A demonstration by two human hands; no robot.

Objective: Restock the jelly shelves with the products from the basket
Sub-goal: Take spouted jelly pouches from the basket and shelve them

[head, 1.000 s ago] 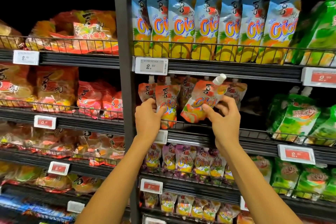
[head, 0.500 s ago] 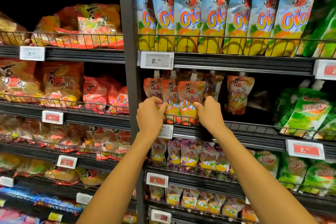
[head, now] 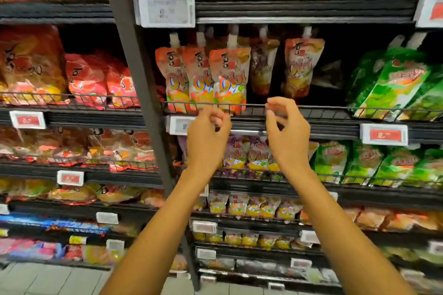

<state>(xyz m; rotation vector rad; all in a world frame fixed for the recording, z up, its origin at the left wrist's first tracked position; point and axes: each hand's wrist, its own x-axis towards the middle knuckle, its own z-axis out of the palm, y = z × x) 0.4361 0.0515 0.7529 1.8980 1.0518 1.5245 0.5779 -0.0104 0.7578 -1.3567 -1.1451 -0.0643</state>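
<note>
Below orange jelly pouches (head: 229, 79): left hand (head: 207, 141), right hand (head: 287, 136) loosely curled; holding nothing

White price tag (head: 165, 11), tiled floor (head: 48, 280)

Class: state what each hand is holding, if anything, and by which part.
Nothing is held: left hand and right hand are empty, fingers loosely curled, below the orange jelly pouches.

Right of the upright post (head: 129, 55), the orange jelly pouches (head: 227, 79) seem to read "Oici"; farther right, a red price tag (head: 383, 135) shows "2.".
</note>
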